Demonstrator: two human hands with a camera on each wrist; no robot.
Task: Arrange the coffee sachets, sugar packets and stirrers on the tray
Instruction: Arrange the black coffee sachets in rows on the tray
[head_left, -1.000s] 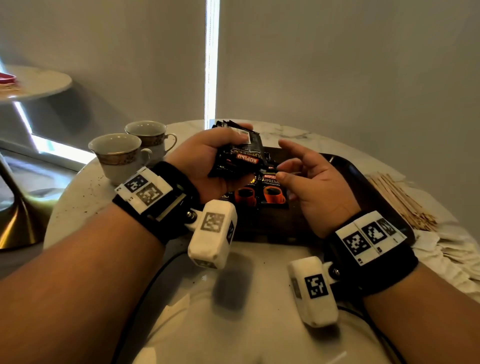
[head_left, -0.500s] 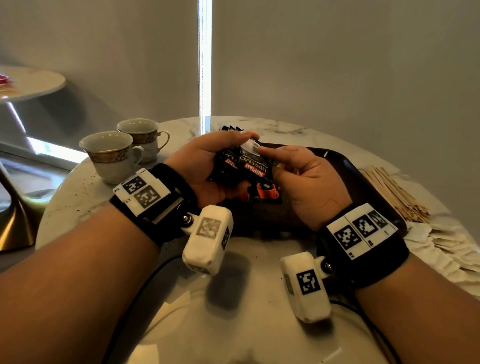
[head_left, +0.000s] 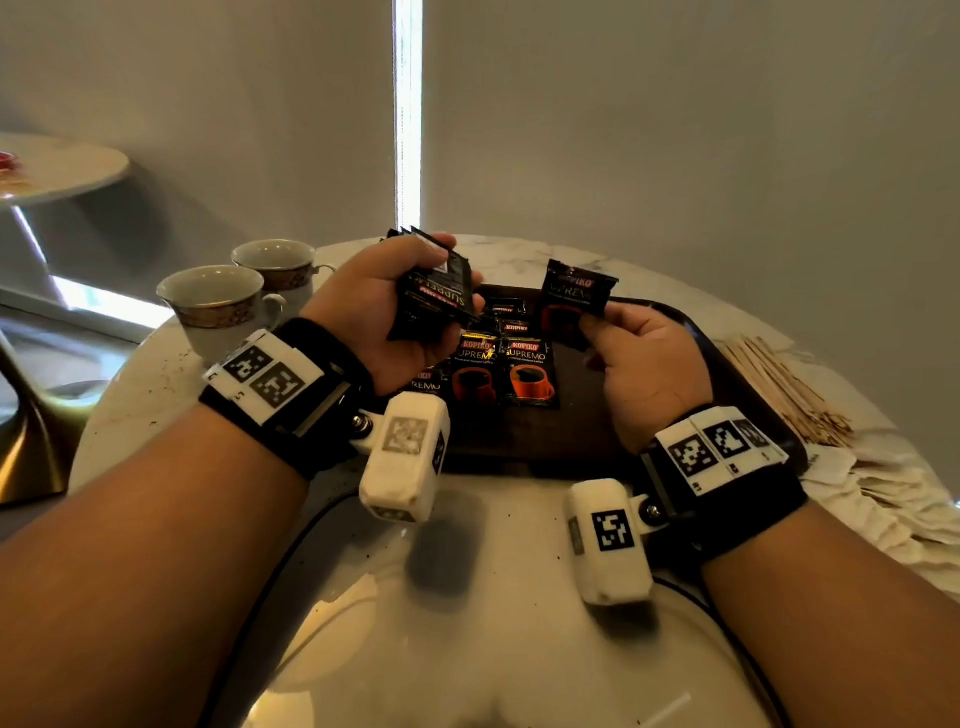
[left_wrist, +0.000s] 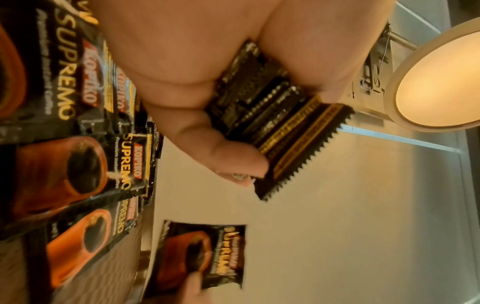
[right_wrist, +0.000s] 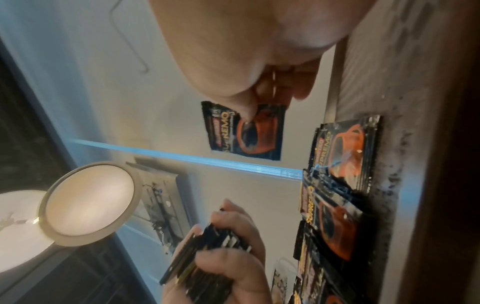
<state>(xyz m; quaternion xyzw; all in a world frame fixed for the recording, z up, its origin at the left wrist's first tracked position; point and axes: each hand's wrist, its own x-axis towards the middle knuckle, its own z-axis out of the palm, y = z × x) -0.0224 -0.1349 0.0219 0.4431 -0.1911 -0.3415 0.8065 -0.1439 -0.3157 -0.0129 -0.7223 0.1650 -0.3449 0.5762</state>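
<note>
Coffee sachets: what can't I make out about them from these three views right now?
- Count in the stack: the left hand covers it in the head view; the left wrist view shows only overlapping edges.
- Sachets on the tray: the left hand and stack hide the row's left end.
- Single sachet: its lower corner sits behind the right hand fingers.
- Sugar packets: cut off by the head view's right edge.

Held stack: I see a fanned bundle of black sachets (head_left: 434, 296) gripped in the left hand (head_left: 374, 317), above the tray's left part.
Single sachet: one black Kopiko sachet (head_left: 574, 299), orange cup print, pinched by its lower edge in the right hand (head_left: 644, 358), upright over the tray.
Laid sachets (head_left: 506, 371): overlapping rows, face up on the dark tray (head_left: 743, 374).
Stirrers (head_left: 784, 387): wooden pile on the table, right of tray.
Sugar packets (head_left: 893, 493): pale heap, near the stirrers.
</note>
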